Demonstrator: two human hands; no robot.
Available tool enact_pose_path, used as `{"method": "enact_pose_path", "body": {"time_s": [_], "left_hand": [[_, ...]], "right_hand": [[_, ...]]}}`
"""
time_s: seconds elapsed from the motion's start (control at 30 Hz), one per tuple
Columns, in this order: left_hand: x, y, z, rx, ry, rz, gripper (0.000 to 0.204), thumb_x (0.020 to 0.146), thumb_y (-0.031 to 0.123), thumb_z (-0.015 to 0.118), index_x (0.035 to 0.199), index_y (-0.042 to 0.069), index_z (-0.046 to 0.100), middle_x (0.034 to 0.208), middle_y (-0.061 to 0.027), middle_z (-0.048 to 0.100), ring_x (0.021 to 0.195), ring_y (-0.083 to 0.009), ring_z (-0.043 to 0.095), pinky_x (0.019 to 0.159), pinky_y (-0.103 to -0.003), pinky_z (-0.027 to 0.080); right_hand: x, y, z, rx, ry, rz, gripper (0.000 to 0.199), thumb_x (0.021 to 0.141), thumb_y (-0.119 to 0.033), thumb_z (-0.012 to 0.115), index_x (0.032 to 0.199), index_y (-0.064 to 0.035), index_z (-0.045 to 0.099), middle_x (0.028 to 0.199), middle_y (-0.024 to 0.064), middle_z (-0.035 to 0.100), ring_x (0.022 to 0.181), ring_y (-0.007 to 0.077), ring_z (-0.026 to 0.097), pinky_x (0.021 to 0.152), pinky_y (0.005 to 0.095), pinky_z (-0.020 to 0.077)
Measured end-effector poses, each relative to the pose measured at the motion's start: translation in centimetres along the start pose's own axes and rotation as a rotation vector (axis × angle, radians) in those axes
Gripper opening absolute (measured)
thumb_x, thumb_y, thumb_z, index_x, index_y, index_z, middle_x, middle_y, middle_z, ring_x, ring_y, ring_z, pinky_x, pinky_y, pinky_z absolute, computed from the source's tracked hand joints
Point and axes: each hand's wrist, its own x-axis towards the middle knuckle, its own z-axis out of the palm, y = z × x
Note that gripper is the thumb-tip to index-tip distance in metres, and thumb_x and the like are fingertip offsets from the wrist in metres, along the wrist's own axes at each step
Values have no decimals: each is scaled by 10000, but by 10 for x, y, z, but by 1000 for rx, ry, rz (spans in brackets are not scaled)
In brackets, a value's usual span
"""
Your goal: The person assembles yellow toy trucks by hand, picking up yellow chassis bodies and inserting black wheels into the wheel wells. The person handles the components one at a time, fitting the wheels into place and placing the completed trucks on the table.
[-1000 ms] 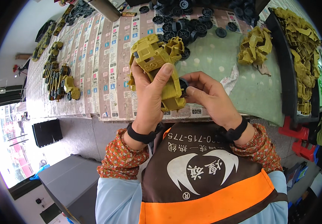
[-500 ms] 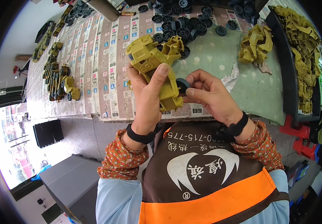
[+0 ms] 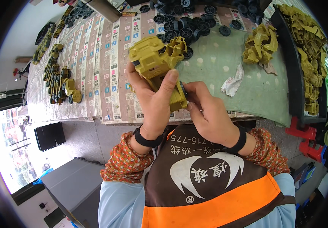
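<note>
A mustard-yellow toy truck body (image 3: 148, 57) is held over the table's front part, tilted, its cab toward the far left. My left hand (image 3: 154, 102) is closed round it, with the thumb across its side. On the truck's right side, near its lower end, sits a dark toy wheel (image 3: 183, 88), mostly hidden by fingers. My right hand (image 3: 213, 119) presses that wheel against the truck with bent fingers and thumb. Beyond the truck lies a heap of loose black wheels (image 3: 187, 32). Several yellow plastic parts (image 3: 261, 45) are piled to the right.
A black tray (image 3: 291, 68) full of yellow parts stands at the right edge. Wheeled toy trucks (image 3: 72, 91) are lined up at the left. A crumpled white tissue (image 3: 233, 81) lies on the green mat (image 3: 263, 95). A metal cylinder (image 3: 105, 9) stands at the back.
My right hand has moved in closer with the wheel, which now lies against the truck's side. The truck has turned slightly in my left hand.
</note>
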Motion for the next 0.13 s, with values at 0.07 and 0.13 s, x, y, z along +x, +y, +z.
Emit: {"method": "enact_pose_path", "body": {"time_s": [0.07,0.13], "left_hand": [[-3,-1,-1,22,-28,-1,803,937,80,786,1539,75,254,1383,-105,506,1202,-183,577,1024,-340,498],[-6,-5,-4,45,-58,5,858,921,104,811,1562,100,241,1405,-105,494,1226,-196,565,1051,-350,485]], "right_hand": [[-3,1,1,-59,-36,4,429,937,-10,595,1342,-37,456,1032,323,680,973,496,681,811,501,554],[-8,-5,-4,-212,-77,-2,465,929,-71,639,1360,-64,464,1031,293,702,929,477,710,797,502,559]]}}
